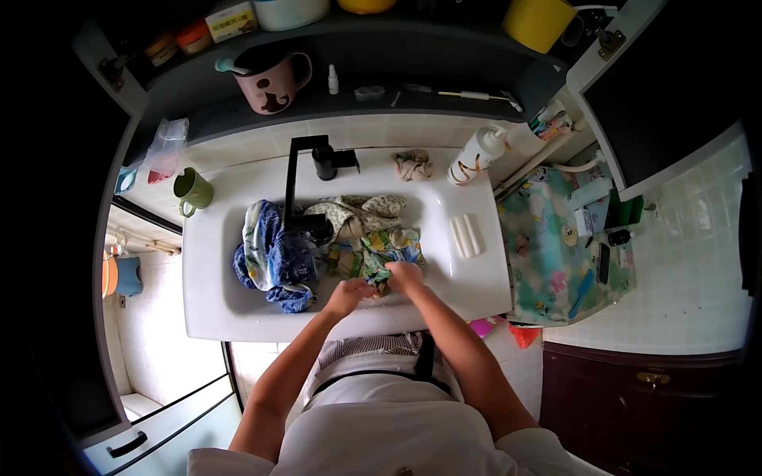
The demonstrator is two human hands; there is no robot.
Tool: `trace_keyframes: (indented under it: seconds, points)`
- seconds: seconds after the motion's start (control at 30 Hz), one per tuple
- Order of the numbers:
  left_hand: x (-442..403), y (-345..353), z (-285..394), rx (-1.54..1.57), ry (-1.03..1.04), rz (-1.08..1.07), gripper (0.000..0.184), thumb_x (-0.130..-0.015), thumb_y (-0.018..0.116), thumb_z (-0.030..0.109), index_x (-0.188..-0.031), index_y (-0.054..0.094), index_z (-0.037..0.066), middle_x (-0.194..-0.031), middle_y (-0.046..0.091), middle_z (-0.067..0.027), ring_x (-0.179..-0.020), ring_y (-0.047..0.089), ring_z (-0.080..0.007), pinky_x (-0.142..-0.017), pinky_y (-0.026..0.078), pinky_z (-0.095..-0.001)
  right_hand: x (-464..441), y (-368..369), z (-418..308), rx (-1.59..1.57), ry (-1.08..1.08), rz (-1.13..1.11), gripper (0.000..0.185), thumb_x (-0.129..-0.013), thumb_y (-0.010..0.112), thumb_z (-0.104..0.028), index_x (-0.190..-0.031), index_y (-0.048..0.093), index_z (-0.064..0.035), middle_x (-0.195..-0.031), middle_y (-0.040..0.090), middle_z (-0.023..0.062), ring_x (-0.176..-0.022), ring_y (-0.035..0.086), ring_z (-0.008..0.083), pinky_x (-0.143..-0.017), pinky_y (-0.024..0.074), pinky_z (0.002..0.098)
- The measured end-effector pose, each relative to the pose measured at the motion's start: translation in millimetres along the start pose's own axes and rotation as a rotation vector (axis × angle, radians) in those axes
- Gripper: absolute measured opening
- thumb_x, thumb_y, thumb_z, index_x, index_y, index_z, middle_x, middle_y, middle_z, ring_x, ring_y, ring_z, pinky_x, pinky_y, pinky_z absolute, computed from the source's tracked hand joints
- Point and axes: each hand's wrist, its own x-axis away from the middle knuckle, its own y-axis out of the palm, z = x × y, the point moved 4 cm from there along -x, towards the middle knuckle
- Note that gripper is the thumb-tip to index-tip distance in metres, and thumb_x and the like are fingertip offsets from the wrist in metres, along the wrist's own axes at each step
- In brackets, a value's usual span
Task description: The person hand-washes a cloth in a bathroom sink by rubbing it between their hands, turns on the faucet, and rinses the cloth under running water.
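Note:
In the white sink (468, 282), my left hand (349, 297) and my right hand (406, 278) are closed on a green and yellow patterned cloth (379, 252), at the near side of the basin. A blue patterned cloth (287, 258) lies bunched to the left of it. Behind my hands rests a pale cloth with small dark spots (361, 213). The black faucet (291, 186) reaches out over the cloths and hides part of them.
A green mug (193, 191), a small crumpled cloth (413, 165), a white pump bottle (476, 155) and a white soap bar (466, 236) sit on the sink's rim. Above is a dark shelf (357, 99) with a pink mug (271, 82). Open cabinet doors flank both sides.

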Motion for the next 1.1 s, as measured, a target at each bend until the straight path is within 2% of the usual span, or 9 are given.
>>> trace_keyframes:
  seconds: [0.13, 0.17, 0.2, 0.33, 0.43, 0.67, 0.77, 0.9, 1.1]
  points:
    - [17, -38, 1, -0.300, 0.178, 0.162, 0.038, -0.072, 0.069, 0.015, -0.105, 0.054, 0.003, -0.100, 0.057, -0.0099, -0.085, 0.054, -0.0182, -0.075, 0.044, -0.0300, -7, -36, -2, -0.506, 0.355, -0.369, 0.025, -0.064, 0.067, -0.013, -0.088, 0.063, -0.0063, -0.072, 0.061, 0.0080, -0.069, 0.057, 0.0144, -0.063, 0.0437, 0.0286]
    - [17, -45, 2, -0.408, 0.260, 0.212, 0.045, -0.070, 0.071, 0.015, -0.110, 0.052, 0.004, -0.105, 0.055, -0.0106, -0.088, 0.054, -0.0200, -0.076, 0.043, -0.0305, -5, -42, -9, -0.666, 0.361, -0.377, 0.025, -0.064, 0.067, -0.011, -0.089, 0.063, -0.0055, -0.074, 0.061, 0.0065, -0.070, 0.056, 0.0134, -0.064, 0.0436, 0.0276]
    - [14, -49, 3, -0.491, 0.225, 0.142, 0.075, -0.062, 0.076, 0.019, -0.125, 0.038, 0.008, -0.124, 0.042, -0.0144, -0.108, 0.045, -0.0282, -0.088, 0.039, -0.0336, 1, -55, -23, -0.828, 0.369, -0.385, 0.026, -0.065, 0.066, -0.010, -0.090, 0.063, -0.0047, -0.076, 0.061, 0.0049, -0.071, 0.056, 0.0125, -0.065, 0.0434, 0.0266]
    - [12, -31, 54, -0.647, 0.375, 0.200, 0.110, -0.051, 0.082, 0.028, -0.137, 0.016, 0.011, -0.140, 0.019, -0.0175, -0.132, 0.015, -0.0329, -0.106, 0.021, -0.0398, 19, -92, -62, -1.363, 0.345, -0.329, 0.028, -0.067, 0.066, -0.005, -0.094, 0.061, 0.0002, -0.083, 0.061, 0.0041, -0.073, 0.057, 0.0122, -0.068, 0.0457, 0.0250]
    - [3, -12, 75, -0.667, 0.455, 0.161, 0.120, -0.047, 0.083, 0.037, -0.138, 0.009, 0.011, -0.143, 0.012, -0.0139, -0.132, 0.013, -0.0337, -0.104, 0.015, -0.0516, 26, -137, -91, -1.645, 0.266, -0.213, 0.031, -0.070, 0.065, -0.004, -0.100, 0.058, 0.0015, -0.086, 0.061, 0.0048, -0.076, 0.058, 0.0125, -0.073, 0.0466, 0.0257]
    - [-3, 8, 128, -0.379, 0.913, 0.486, 0.102, -0.058, 0.078, 0.033, -0.137, 0.017, 0.009, -0.142, 0.018, -0.0145, -0.131, 0.018, -0.0325, -0.105, 0.015, -0.0471, 39, -221, -121, -2.033, -0.258, -0.127, 0.072, -0.067, 0.064, -0.021, -0.127, 0.034, 0.0042, -0.120, 0.048, 0.0222, -0.103, 0.053, 0.0326, -0.091, 0.0410, 0.0440]
    - [-46, 22, 48, -0.133, 0.520, -0.199, 0.078, -0.068, 0.070, 0.027, -0.133, 0.030, 0.009, -0.136, 0.031, -0.0138, -0.128, 0.025, -0.0295, -0.105, 0.018, -0.0406, 43, -244, -159, -2.363, -0.410, -0.288, 0.068, -0.064, 0.062, -0.011, -0.123, 0.037, 0.0088, -0.118, 0.049, 0.0235, -0.104, 0.053, 0.0323, -0.093, 0.0397, 0.0409]
    - [-65, 52, 41, -0.105, 0.480, 0.040, 0.071, -0.071, 0.068, 0.027, -0.131, 0.033, 0.009, -0.135, 0.033, -0.0133, -0.127, 0.026, -0.0290, -0.105, 0.019, -0.0388, 34, -238, -177, -2.512, -0.647, -0.348, 0.070, -0.065, 0.060, -0.011, -0.129, 0.034, 0.0030, -0.125, 0.044, 0.0228, -0.114, 0.045, 0.0354, -0.098, 0.0342, 0.0453]
    - [-50, -1, 28, -0.300, 0.390, 0.235, 0.062, -0.075, 0.063, 0.026, -0.129, 0.038, 0.010, -0.133, 0.037, -0.0126, -0.126, 0.028, -0.0284, -0.104, 0.020, -0.0362, 43, -231, -143, -2.400, -0.612, -0.163, 0.076, -0.061, 0.058, -0.025, -0.127, 0.034, 0.0035, -0.120, 0.047, 0.0246, -0.106, 0.051, 0.0353, -0.096, 0.0378, 0.0438]
